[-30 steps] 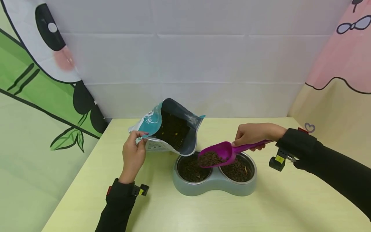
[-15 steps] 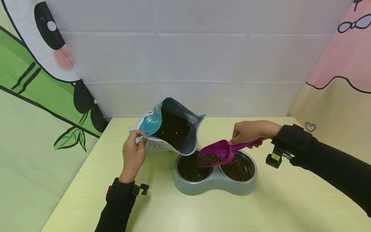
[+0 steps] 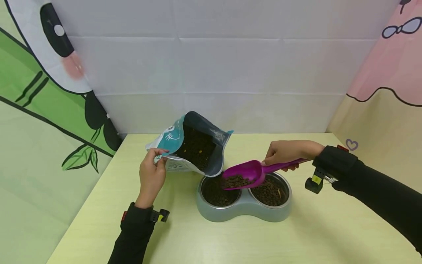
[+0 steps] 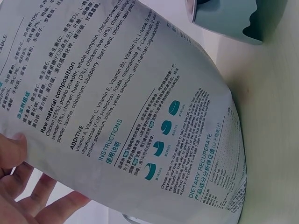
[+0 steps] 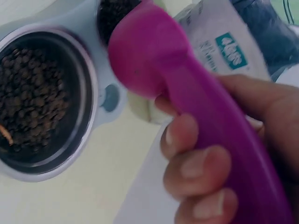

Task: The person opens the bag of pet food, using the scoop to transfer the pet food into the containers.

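My left hand (image 3: pixel 152 178) pinches the near rim of a teal and white pet food bag (image 3: pixel 177 141), tilted with its mouth facing me and dark kibble inside. Printed text covers the bag (image 4: pixel 140 107) in the left wrist view. My right hand (image 3: pixel 288 154) grips the handle of a purple scoop (image 3: pixel 245 168); its fingers (image 5: pixel 201 170) curl round it in the right wrist view. Brown kibble (image 3: pixel 236 181) lies in the scoop, which hangs over the grey-blue double pet bowl (image 3: pixel 244 211). Both metal bowls hold kibble, and the scoop hides part of each.
The pale wooden table (image 3: pixel 204 245) extends in front of the bowl and to both sides. A white cloth backdrop (image 3: pixel 227 66) rises behind it. Printed cartoon curtains (image 3: pixel 43 121) flank the table left and right.
The scoop and right hand have shifted only slightly, a little up and left, then back right and down. The left hand and bag stay still.
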A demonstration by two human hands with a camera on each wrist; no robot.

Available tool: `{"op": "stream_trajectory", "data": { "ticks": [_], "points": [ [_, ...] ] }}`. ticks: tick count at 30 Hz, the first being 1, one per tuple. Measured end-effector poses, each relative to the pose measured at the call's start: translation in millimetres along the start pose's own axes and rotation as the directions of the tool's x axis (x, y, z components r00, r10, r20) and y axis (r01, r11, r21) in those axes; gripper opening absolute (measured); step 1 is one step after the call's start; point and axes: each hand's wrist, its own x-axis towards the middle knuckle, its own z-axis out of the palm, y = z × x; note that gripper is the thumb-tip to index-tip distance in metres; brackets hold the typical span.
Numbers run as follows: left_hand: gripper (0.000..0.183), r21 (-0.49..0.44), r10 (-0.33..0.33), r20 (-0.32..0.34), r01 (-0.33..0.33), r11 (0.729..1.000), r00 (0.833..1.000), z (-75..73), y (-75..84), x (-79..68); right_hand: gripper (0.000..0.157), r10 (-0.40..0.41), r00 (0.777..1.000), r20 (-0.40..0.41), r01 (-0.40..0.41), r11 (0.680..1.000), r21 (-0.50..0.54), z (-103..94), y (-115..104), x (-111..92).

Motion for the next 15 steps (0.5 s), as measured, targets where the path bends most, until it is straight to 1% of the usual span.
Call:
{"op": "stream_trajectory", "data": {
  "ticks": [5, 15],
  "points": [
    [0.013, 0.007, 0.001, 0.002, -0.001, 1.000, 1.000, 0.4, 0.0, -0.1, 0.028, -0.030, 0.999, 0.011, 0.029, 0.998, 0.062, 4.1, 18.5, 2.4],
    [0.013, 0.012, -0.002, 0.003, 0.002, 1.000, 1.000, 0.2, -0.1, 0.6, 0.025, -0.034, 0.999, -0.002, 0.034, 0.996, 0.084, 1.8, 35.0, -6.8]
  ]
}}
